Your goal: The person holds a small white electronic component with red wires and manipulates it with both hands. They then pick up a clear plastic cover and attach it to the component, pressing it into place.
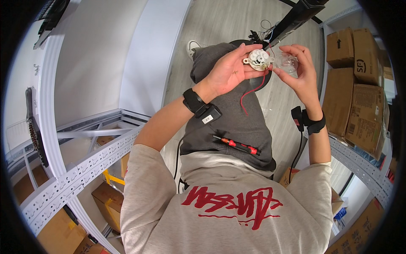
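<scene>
My left hand (230,70) holds a small white gearbox part (259,59) with several white gears showing on top; a red wire (252,91) hangs down from it. My right hand (301,70) pinches a clear plastic cover (286,62) just to the right of the gearbox, touching or nearly touching it. Both hands are raised above my lap. A red and black screwdriver (237,145) lies across my grey trousers. Black bands with cables sit on both wrists.
White perforated metal shelving (80,167) runs along my left, with cardboard boxes (108,199) under it. More stacked cardboard boxes (355,84) fill a shelf on my right. A black stand base (260,80) and a dark bar (296,17) stand on the grey floor ahead.
</scene>
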A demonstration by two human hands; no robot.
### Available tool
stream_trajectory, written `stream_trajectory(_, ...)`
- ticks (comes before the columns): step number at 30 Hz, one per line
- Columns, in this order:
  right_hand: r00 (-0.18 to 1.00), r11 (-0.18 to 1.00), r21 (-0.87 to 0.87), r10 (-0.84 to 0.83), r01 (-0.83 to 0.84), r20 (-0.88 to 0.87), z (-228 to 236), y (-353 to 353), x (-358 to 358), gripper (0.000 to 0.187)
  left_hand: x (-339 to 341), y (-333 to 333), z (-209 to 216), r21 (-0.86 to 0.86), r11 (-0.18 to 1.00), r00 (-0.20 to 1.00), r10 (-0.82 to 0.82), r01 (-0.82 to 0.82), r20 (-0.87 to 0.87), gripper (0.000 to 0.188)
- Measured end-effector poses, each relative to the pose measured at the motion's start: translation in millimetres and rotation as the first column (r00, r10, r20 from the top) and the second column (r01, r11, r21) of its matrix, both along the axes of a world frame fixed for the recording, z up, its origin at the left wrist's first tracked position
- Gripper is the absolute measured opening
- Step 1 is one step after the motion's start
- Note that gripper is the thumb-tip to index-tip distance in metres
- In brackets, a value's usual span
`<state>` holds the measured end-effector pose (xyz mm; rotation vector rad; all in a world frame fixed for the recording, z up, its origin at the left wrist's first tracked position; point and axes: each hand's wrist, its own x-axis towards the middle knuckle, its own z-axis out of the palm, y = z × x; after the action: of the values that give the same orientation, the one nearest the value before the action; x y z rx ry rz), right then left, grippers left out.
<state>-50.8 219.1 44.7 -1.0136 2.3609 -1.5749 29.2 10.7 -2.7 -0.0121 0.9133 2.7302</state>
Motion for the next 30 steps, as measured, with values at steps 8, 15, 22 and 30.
stream_trajectory(8, 0.997, 0.998, 0.008, 0.061, -0.061, -0.040, 0.6, -3.5, -2.7, 0.044, 0.5, -1.0, 0.5, -0.001, 1.000, 1.000, -0.003, 0.003, 0.002, 0.059)
stream_trajectory(15, 0.975, 0.982, -0.031, 0.178, -0.184, -0.136, -1.2, -18.8, -0.5, 0.043, -0.1, -0.9, -3.0, 0.002, 1.000, 1.000, -0.006, 0.006, 0.002, 0.058)
stream_trajectory(22, 0.941, 0.958, 0.036, 0.286, -0.284, -0.180, -1.9, -28.7, -4.0, 0.051, 0.6, -1.5, -7.2, 0.004, 1.000, 0.999, 0.011, -0.011, 0.040, 0.055)
stream_trajectory(30, 0.933, 0.950, 0.032, 0.310, -0.310, -0.181, -6.2, -29.5, -6.4, 0.053, 0.2, -1.6, -6.1, -0.009, 1.000, 1.000, -0.002, 0.002, 0.003, 0.054)
